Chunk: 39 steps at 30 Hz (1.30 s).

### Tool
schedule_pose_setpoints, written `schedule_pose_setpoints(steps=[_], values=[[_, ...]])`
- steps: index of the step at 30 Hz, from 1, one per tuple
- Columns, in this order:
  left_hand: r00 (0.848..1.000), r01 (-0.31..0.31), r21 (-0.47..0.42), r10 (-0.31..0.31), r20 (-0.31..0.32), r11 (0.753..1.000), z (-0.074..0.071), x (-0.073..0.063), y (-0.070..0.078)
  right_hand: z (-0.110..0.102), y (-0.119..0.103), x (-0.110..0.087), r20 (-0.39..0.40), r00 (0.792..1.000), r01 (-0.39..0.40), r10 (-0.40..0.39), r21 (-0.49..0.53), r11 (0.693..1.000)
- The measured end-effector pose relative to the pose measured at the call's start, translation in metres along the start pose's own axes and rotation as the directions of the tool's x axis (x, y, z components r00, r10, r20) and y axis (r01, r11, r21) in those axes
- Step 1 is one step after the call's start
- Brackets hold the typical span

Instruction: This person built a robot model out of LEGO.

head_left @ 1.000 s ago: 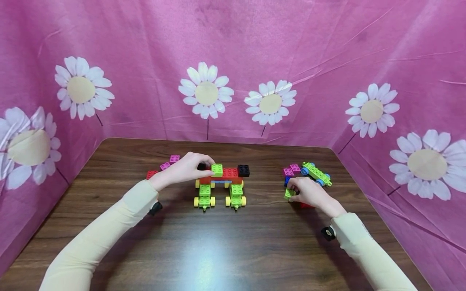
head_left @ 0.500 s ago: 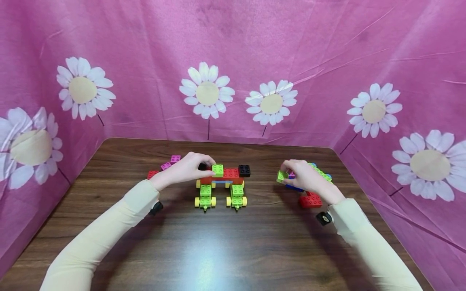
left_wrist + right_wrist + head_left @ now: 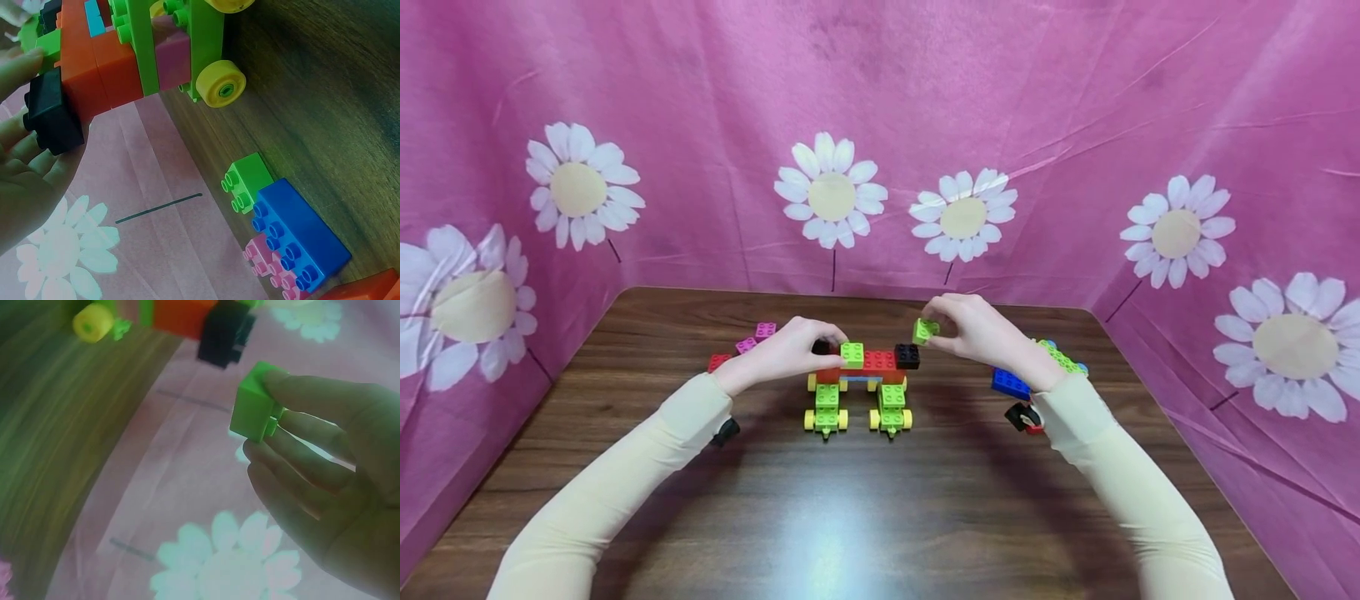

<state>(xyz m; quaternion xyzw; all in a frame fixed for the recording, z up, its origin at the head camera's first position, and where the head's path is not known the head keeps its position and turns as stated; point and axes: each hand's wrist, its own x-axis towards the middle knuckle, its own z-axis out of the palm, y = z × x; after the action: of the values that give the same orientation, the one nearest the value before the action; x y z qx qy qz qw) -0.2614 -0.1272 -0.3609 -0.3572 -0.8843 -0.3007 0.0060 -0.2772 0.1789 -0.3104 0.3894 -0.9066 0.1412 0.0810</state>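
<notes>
A toy-brick model stands on yellow wheels at the table's middle, its red bricks (image 3: 880, 360) bridging green wheeled bases (image 3: 892, 398). My left hand (image 3: 786, 348) reaches over its left end, thumb and fingers pinching the light green brick (image 3: 852, 354) on top. A black brick (image 3: 56, 112) sits at that end, inside the hand's curve. My right hand (image 3: 981, 329) pinches another green brick (image 3: 253, 403) between thumb and fingertips. That brick is raised, just right of and behind the black brick (image 3: 907, 357) at the model's right end; a gap shows between them in the right wrist view.
On the right lie a blue brick (image 3: 1011, 384) and a green wheeled base (image 3: 1063, 358), partly hidden by my right arm. Pink bricks (image 3: 765, 330) and a red brick (image 3: 719, 362) lie left of the model. A pink flowered cloth (image 3: 700, 225) surrounds the table.
My right hand has lifted the green brick from the right-hand group and carried it left to the model's right end. The left hand stays at the model.
</notes>
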Motion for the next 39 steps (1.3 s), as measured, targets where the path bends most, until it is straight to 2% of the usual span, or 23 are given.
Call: schedule_pose_setpoints(steps=[7, 17, 21, 30, 39], values=[[1.0, 0.016, -0.005, -0.016, 0.001, 1.0, 0.001, -0.001, 0.001, 0.001, -0.02, 0.018, -0.009, 0.995, 0.102, -0.102, 0.013, 0.995], [1.0, 0.016, -0.011, -0.016, 0.0, 1.0, 0.001, 0.0, 0.002, 0.018, -0.036, 0.032, 0.072, 0.982, 0.172, -0.173, 0.03, 0.985], [1.0, 0.016, -0.013, -0.016, 0.006, 1.0, 0.0, 0.0, 0.002, 0.025, -0.039, 0.034, 0.082, 0.974, 0.207, -0.211, 0.046, 0.977], [1.0, 0.011, -0.003, -0.011, 0.01, 1.0, 0.001, 0.001, -0.001, 0.034, -0.038, 0.037, 0.115, 0.974, 0.191, -0.196, 0.054, 0.98], [1.0, -0.012, 0.001, 0.012, 0.001, 1.0, 0.0, 0.001, -0.002, 0.037, -0.039, 0.038, 0.108, 0.975, 0.19, -0.196, 0.056, 0.98]])
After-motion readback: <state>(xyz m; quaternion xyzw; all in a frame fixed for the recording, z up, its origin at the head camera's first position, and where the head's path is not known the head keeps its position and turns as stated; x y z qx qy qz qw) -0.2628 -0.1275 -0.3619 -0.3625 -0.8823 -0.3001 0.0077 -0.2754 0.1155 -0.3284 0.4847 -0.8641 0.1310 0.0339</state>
